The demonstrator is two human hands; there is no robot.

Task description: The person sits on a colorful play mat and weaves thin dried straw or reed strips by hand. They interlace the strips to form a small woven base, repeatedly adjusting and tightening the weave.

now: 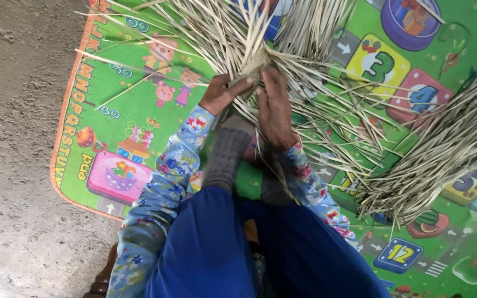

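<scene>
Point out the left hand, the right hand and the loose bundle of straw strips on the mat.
left hand [223, 94], head view, on its back.
right hand [274, 107], head view, on its back.
loose bundle of straw strips [443, 149], head view, mid-bundle.

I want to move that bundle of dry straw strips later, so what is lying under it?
Under the straw strips lies a green children's play mat on a grey floor. Both hands, left and right, grip the bundle's centre. Whatever the strips cover stays hidden.
</scene>
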